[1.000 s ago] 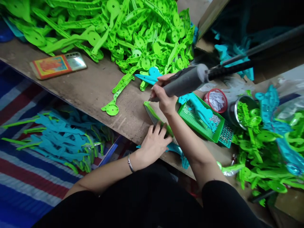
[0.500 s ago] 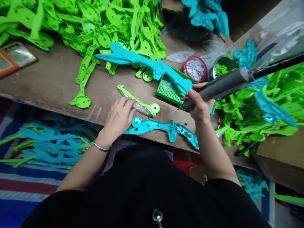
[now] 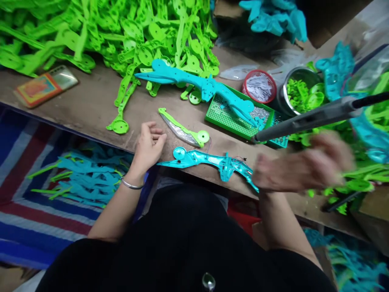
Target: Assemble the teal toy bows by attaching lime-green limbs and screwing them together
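Observation:
My left hand [image 3: 148, 146] hovers by the table edge, empty, its fingers loosely curled and somewhat apart. Just right of it lies a lime-green plastic part with a clear blade-like insert [image 3: 185, 130], not touched. Closer to me is a blue bow-shaped shell half [image 3: 206, 159], hollow side up, with thin wires at its right end. My right hand [image 3: 304, 166] is smeared by motion over that end, so its grip cannot be read. Above it a grey electric screwdriver [image 3: 298, 123] slants, tip down-left, apart from the hand.
A second blue shell [image 3: 197, 83] rests across a green perforated tray [image 3: 226, 118] of small metal pieces. Behind stand a red basket [image 3: 245, 90] and a metal bowl [image 3: 285, 95]. Lime parts [image 3: 127, 36] pile up at the back; a phone [image 3: 45, 87] lies left.
My right hand has come off the screwdriver and moved right and toward me. My left hand has lifted off the green part with the clear insert.

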`<action>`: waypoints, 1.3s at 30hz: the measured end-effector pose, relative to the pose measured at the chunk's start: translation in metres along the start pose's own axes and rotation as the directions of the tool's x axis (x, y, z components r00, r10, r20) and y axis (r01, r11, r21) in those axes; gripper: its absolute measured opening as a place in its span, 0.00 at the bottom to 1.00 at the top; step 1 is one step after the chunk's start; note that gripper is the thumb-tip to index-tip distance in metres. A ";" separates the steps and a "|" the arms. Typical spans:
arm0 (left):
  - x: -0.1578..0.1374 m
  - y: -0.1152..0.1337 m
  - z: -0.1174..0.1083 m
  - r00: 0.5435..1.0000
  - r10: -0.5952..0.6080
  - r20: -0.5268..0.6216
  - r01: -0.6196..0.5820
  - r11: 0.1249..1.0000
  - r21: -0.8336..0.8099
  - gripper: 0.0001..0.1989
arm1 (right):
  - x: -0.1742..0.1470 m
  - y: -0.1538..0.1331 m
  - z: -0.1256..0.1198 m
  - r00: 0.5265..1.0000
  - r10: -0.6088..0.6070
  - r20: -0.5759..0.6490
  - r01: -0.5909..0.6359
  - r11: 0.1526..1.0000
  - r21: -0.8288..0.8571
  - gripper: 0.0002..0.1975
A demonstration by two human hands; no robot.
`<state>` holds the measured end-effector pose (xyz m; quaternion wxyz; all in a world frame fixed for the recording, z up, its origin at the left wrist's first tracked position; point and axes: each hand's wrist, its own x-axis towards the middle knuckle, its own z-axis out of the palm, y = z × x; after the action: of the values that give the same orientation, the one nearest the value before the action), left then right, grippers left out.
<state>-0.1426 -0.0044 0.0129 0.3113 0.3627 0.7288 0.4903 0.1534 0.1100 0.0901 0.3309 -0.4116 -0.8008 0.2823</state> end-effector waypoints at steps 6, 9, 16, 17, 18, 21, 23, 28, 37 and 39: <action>0.008 0.007 0.013 0.956 -0.293 0.036 0.275 0.841 -0.466 0.23 | 0.029 -0.013 0.072 0.782 -0.235 0.578 0.390 0.907 -0.160 0.28; 0.012 0.016 0.017 0.932 -0.354 0.080 0.331 0.739 -0.587 0.21 | 0.048 -0.006 0.088 0.741 -0.137 0.657 0.325 0.930 -0.173 0.28; 0.005 0.030 0.042 0.914 -0.278 0.295 0.405 0.610 -0.681 0.35 | 0.063 -0.002 0.074 0.753 -0.025 0.658 -0.040 0.996 0.084 0.27; 0.001 0.033 0.049 0.917 -0.239 0.320 0.398 0.601 -0.693 0.37 | 0.063 -0.003 0.073 0.751 -0.016 0.660 -0.084 0.989 0.120 0.25; -0.002 0.036 0.056 0.920 -0.202 0.335 0.387 0.592 -0.707 0.38 | 0.063 -0.004 0.072 0.752 -0.016 0.659 -0.112 0.982 0.151 0.22; -0.012 0.042 0.074 0.931 -0.145 0.335 0.355 0.573 -0.739 0.40 | 0.061 -0.003 0.068 0.763 -0.035 0.646 -0.117 0.974 0.191 0.19; -0.015 0.043 0.081 0.933 -0.161 0.321 0.353 0.570 -0.742 0.40 | 0.060 -0.001 0.063 0.758 -0.050 0.651 -0.091 0.979 0.181 0.19; -0.012 0.043 0.083 0.927 -0.191 0.324 0.373 0.569 -0.733 0.50 | 0.054 0.004 0.052 0.719 -0.135 0.681 0.029 0.986 0.164 0.32; -0.019 0.049 0.082 0.933 -0.113 0.342 0.344 0.554 -0.758 0.42 | 0.052 0.005 0.052 0.748 -0.259 0.611 0.199 0.966 0.166 0.26; -0.018 0.049 0.082 0.938 -0.101 0.331 0.332 0.533 -0.778 0.31 | 0.051 0.007 0.052 0.759 -0.245 0.604 0.188 0.970 0.157 0.25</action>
<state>-0.0560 0.0330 0.0340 0.5907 0.1386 0.4093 0.6814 0.0939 0.1476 0.0679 0.0983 -0.1864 -0.8938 0.3960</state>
